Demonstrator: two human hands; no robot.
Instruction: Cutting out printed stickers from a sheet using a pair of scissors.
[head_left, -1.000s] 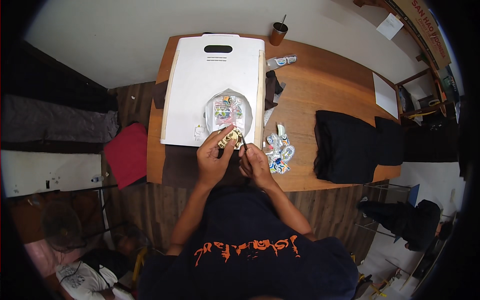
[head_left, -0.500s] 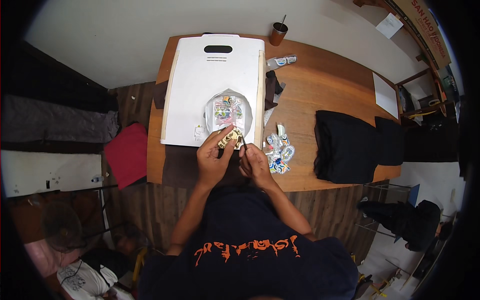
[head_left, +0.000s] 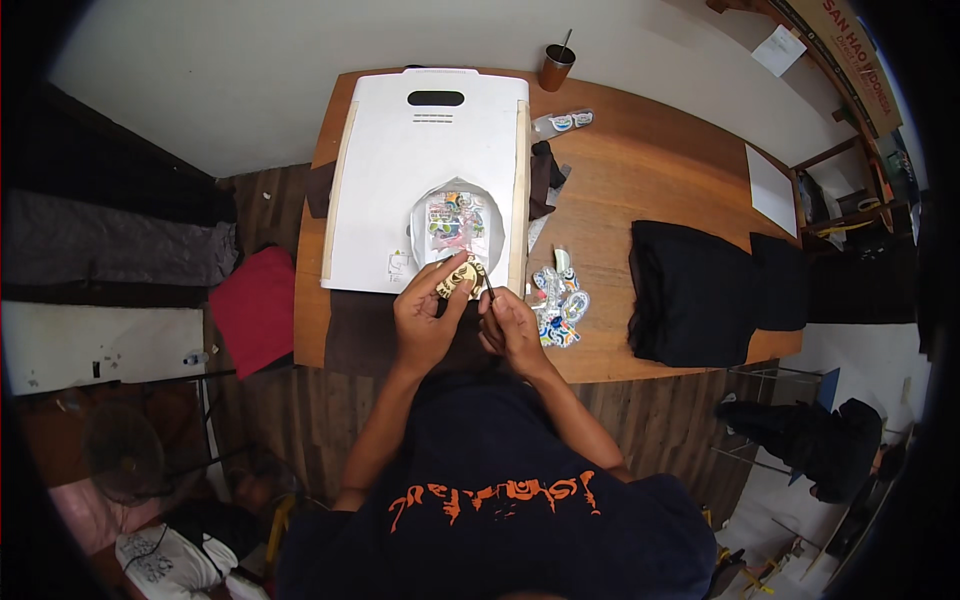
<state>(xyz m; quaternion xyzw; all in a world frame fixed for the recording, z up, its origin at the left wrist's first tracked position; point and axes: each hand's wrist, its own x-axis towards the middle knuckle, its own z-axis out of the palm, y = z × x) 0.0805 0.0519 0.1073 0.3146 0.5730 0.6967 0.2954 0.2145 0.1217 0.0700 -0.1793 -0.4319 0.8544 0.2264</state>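
- Cream with dark print, a small cut-out (head_left: 451,280) is held above the near edge of the white box (head_left: 380,180), just on the near side of its round hole (head_left: 497,240).
- By the left hand (head_left: 426,318), the cut-out is pinched between the thumb and the outstretched fingers.
- By the curled fingers of the right hand (head_left: 511,325), a slim black tool (head_left: 489,292) is gripped, its tip pointed at the right side of the cut-out; whether the two are touching cannot be told.
- Through the round hole, colourful stickers (head_left: 458,215) are seen lying inside the box.
- On the wooden table (head_left: 620,180), a loose pile of stickers (head_left: 558,315) is spread to the right of the right hand.
- Farther off, a clear strip with stickers (head_left: 565,124) is laid right of the box, and a brown cup (head_left: 557,70) is placed at the far edge.
- Black folded cloth (head_left: 685,295) is stacked at the near right, with a white sheet (head_left: 770,190) laid beyond it.
- Dark brown cloth (head_left: 365,325) is spread at the near left, partly covered by the box.
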